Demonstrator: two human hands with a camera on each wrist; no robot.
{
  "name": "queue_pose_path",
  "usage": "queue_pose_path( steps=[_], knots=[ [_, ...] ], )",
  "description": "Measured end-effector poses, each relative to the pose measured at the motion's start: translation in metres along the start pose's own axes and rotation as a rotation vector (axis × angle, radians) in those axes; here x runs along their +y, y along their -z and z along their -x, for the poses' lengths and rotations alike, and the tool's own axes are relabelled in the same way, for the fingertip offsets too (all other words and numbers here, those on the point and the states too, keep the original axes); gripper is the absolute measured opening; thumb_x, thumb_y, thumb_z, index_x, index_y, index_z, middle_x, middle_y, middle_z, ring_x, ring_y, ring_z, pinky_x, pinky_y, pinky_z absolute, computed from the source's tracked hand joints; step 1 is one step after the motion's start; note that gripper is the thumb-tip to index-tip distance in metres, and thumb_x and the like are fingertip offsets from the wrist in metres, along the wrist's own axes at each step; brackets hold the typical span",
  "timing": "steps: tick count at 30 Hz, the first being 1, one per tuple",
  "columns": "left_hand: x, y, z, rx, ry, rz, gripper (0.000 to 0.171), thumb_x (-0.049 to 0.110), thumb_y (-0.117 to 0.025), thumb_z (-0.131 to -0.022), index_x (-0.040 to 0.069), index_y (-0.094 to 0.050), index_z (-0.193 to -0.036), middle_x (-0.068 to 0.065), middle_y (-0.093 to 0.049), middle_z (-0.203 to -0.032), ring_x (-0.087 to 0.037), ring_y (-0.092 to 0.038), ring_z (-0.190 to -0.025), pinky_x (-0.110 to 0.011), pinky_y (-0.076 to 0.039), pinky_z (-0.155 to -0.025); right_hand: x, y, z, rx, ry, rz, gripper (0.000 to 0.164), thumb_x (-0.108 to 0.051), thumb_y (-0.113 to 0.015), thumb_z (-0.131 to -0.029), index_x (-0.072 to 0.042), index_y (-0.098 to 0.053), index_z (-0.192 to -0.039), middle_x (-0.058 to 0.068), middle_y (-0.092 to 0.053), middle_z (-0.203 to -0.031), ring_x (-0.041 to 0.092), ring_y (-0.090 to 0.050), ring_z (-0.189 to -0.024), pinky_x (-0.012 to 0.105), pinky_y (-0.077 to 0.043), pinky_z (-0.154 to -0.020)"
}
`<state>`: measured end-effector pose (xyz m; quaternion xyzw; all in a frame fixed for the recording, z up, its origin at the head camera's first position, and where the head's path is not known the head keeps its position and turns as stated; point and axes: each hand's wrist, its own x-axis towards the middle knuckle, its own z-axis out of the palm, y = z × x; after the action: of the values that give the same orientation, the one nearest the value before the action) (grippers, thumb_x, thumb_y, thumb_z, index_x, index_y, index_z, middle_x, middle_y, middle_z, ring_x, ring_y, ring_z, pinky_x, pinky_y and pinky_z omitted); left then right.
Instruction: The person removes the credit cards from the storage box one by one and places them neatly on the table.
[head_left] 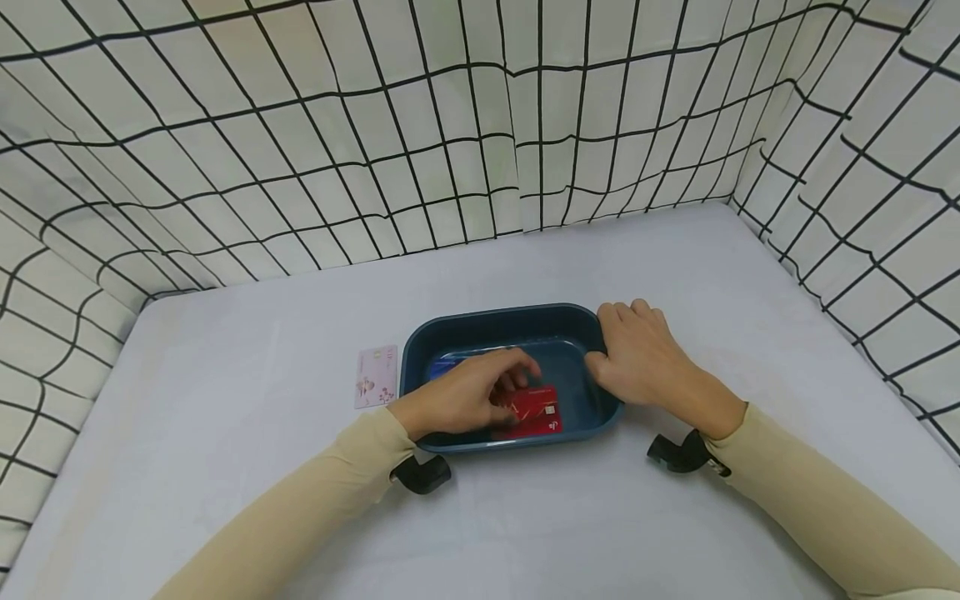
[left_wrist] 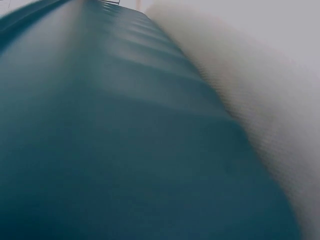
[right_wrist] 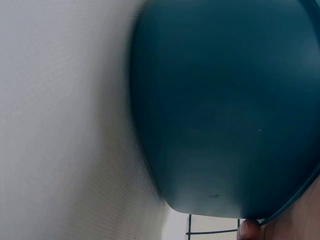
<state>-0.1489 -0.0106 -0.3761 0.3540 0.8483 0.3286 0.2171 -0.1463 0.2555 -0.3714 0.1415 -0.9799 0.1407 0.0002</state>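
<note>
A dark blue plastic tray (head_left: 570, 433) sits on the white table, its outer wall (left_wrist: 150, 150) filling much of the left wrist view. My right hand (head_left: 645, 354) grips the tray's right end, thumb inside the rim and fingers outside; one fingertip (right_wrist: 244, 229) shows at the bottom of the right wrist view. Inside the tray, my left hand (head_left: 468, 392) hovers over or touches a red card (head_left: 542, 408), its thumb and bent fingers apart. The hand hides the card's left part. Left of it lies something blue, seemingly another card (head_left: 441, 367), partly covered.
Just left of the tray, a pink patterned card (head_left: 377, 377) lies on the white tabletop (head_left: 247, 392). Black wire grid panels (head_left: 450, 137) stand along the back and both sides. A dark wrist device (head_left: 423, 475) is strapped below each sleeve cuff.
</note>
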Motion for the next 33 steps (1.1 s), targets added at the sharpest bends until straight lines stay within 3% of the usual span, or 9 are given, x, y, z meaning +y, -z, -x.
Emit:
queue_pose_path(
  steps=[13, 18, 33],
  knots=[
    [0.0038, 0.0030, 0.0012, -0.050, 0.026, 0.049, 0.039, 0.007, -0.071, -0.095, 0.014, -0.063, -0.132, -0.004, -0.069, -0.122, -0.014, -0.062, -0.107, -0.027, -0.057, -0.096, -0.0001, 0.0012, 0.0002, -0.005, -0.001, 0.004, 0.025, -0.025, -0.054, -0.088, -0.002, -0.054, -0.100, 0.011, -0.056, -0.086, 0.030, -0.042, -0.086, 0.036, -0.028, -0.073],
    [0.0033, 0.0032, 0.0018, -0.080, 0.034, 0.066, 0.040, 0.006, -0.070, -0.095, 0.014, -0.064, -0.134, -0.005, -0.070, -0.125, -0.015, -0.063, -0.109, -0.032, -0.058, -0.099, 0.0000, 0.0003, 0.0001, -0.002, -0.001, 0.001, 0.025, -0.025, -0.054, -0.088, -0.003, -0.054, -0.099, 0.011, -0.055, -0.086, 0.030, -0.041, -0.086, 0.036, -0.028, -0.073],
    [0.0057, 0.0061, 0.0021, -0.098, 0.034, 0.067, 0.039, 0.006, -0.066, -0.096, 0.013, -0.064, -0.134, -0.006, -0.071, -0.123, -0.014, -0.064, -0.105, -0.026, -0.057, -0.094, 0.0006, 0.0002, 0.0003, 0.006, 0.006, 0.004, 0.022, -0.024, -0.054, -0.087, -0.004, -0.052, -0.096, 0.010, -0.053, -0.082, 0.029, -0.040, -0.083, 0.035, -0.026, -0.071]
  ],
)
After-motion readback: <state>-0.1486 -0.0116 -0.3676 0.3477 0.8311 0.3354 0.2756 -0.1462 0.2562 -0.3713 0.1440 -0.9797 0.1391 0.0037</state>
